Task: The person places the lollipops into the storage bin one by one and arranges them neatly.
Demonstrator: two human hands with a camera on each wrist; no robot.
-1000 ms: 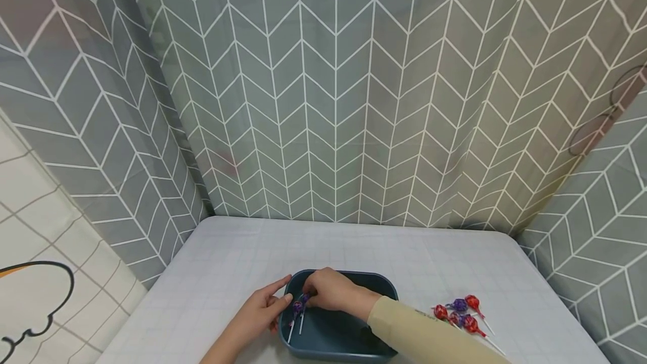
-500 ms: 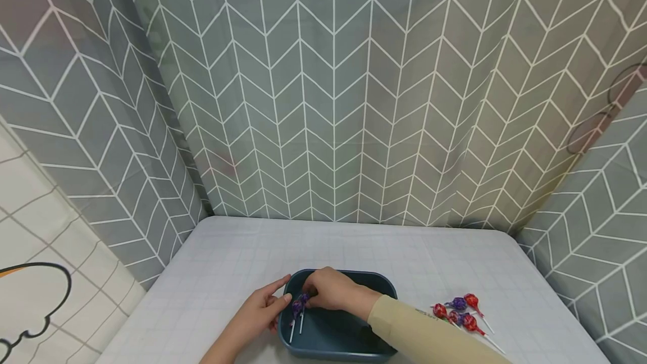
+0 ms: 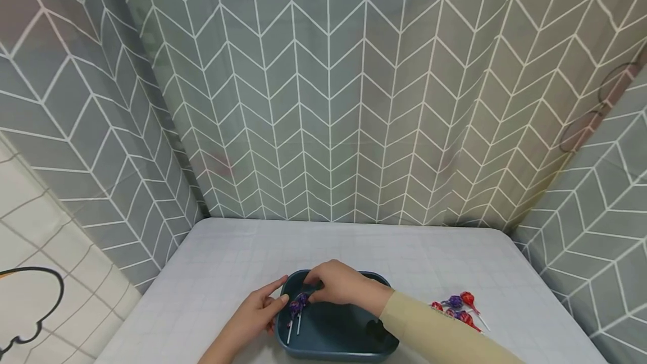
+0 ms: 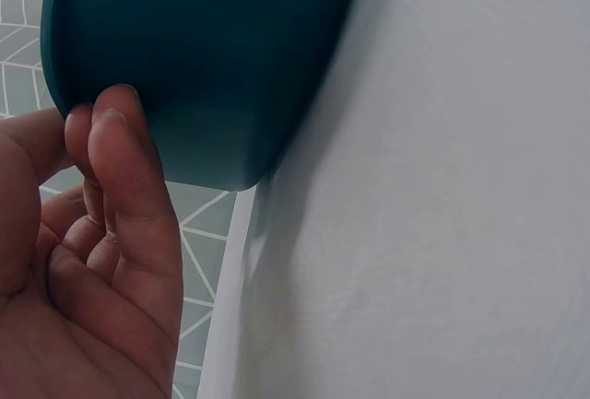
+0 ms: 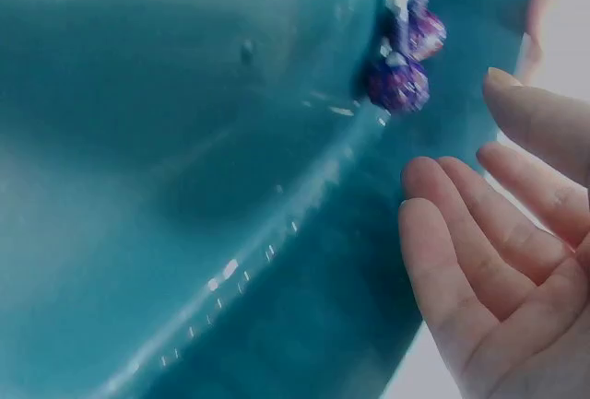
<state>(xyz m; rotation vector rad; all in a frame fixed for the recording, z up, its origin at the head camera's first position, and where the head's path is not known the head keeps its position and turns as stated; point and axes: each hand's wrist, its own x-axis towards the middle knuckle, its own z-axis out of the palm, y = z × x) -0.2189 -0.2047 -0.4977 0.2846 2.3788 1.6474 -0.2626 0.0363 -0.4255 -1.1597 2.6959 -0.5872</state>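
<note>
Two purple-wrapped lollipops (image 3: 295, 309) lie side by side at the left end of a dark blue-green plastic tub (image 3: 343, 333), sticks toward the near side. My left hand (image 3: 254, 312) holds the tub's left wall, thumb over the rim and fingers against the outside; the left wrist view shows the fingertips (image 4: 115, 109) touching the wall. Over the tub, my right hand (image 3: 337, 284) is beside the lollipop heads with nothing in it. In the right wrist view its loosely bent fingers (image 5: 438, 242) stand apart from the purple wrappers (image 5: 401, 84).
More lollipops lie in a loose cluster on the table to the right, with red wrappers (image 3: 467, 298) and purple wrappers (image 3: 454, 301). My right sleeve (image 3: 440, 327) partly covers them. A grey patterned curtain (image 3: 328, 100) hangs behind the white-covered table (image 3: 242, 246).
My right hand has let go of a purple lollipop, its fingers spreading as it draws slightly to the right. The left hand keeps its hold on the tub. The head view has shifted slightly.
</note>
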